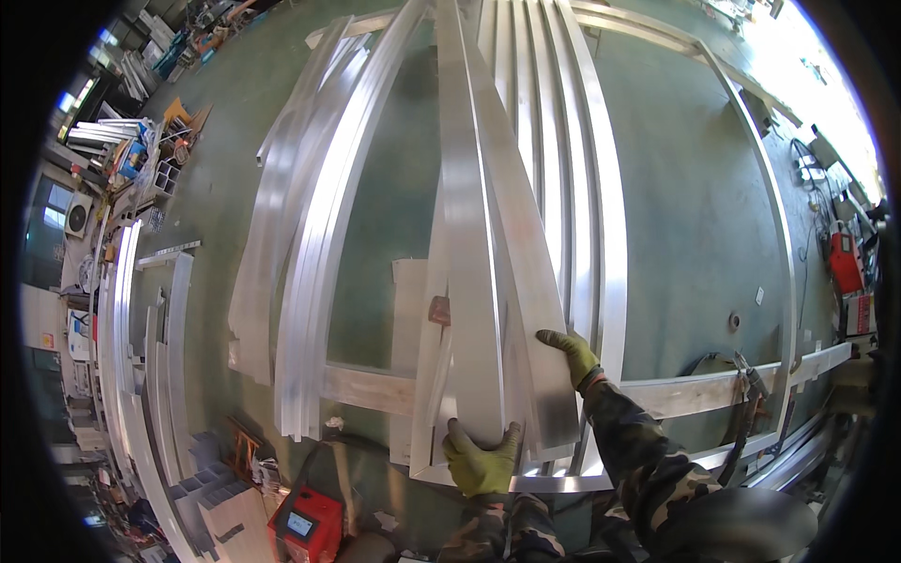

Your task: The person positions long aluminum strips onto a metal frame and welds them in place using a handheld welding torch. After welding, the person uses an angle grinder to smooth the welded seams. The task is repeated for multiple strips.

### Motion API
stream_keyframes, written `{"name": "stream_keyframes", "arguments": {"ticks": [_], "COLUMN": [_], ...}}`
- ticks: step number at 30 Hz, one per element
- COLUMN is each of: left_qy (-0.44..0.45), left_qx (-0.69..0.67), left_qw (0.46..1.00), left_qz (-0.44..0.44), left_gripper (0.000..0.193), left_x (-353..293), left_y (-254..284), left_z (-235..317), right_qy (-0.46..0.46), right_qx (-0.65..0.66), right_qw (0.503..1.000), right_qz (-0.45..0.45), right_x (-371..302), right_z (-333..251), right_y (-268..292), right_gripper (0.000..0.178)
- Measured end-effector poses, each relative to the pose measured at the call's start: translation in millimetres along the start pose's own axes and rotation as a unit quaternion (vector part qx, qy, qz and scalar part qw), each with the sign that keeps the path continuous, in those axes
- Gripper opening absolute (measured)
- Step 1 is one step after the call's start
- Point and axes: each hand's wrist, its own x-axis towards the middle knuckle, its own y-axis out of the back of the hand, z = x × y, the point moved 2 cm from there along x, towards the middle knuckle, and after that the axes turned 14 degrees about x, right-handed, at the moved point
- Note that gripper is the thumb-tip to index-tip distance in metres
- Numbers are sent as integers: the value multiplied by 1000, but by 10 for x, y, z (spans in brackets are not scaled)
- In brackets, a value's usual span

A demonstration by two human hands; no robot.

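My left hand (481, 460), in a green work glove, grips the near end of a long flat aluminium profile (469, 244), thumb on one side and fingers on the other. With its matching glove, my right hand (571, 358) holds the outer edge of a second flat aluminium profile (523, 239). This one lies slanted against the first, the two spreading apart toward me. Beneath them is a panel of parallel metal slats (584, 188), partly covered. A small reddish-brown block (439, 311) sits beside the left profile.
More long aluminium profiles (328, 225) lie to the left across a support rail (371, 387). That rail's right part carries a black cable and a torch-like tool (748, 375). A red machine with a small screen (308, 525) stands at the lower left. Another red machine (845, 263) stands far right.
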Motion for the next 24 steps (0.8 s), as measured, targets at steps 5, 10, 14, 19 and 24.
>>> {"name": "stream_keyframes", "arguments": {"ticks": [5,10,14,19,24], "left_qy": [25,51,56,71,76], "left_qx": [-21,2,42,90,132], "left_qw": [999,998,997,993,988], "left_qz": [-12,-42,-27,-5,-23], "left_gripper": [108,108,112,116,115], "left_x": [-126,-352,-592,-759,-1023], "left_y": [-424,-460,-376,-198,267], "left_z": [-20,-7,-169,-261,173], "right_qy": [-1,8,37,46,-3], "right_qx": [3,-15,-28,-362,-529], "right_qw": [1000,1000,999,929,847], "right_qz": [-24,-10,-15,60,60], "right_x": [-101,-314,-584,-769,-802], "right_z": [62,229,414,578,362], "right_y": [-23,35,-53,-111,-50], "right_gripper": [63,65,71,87,81]}}
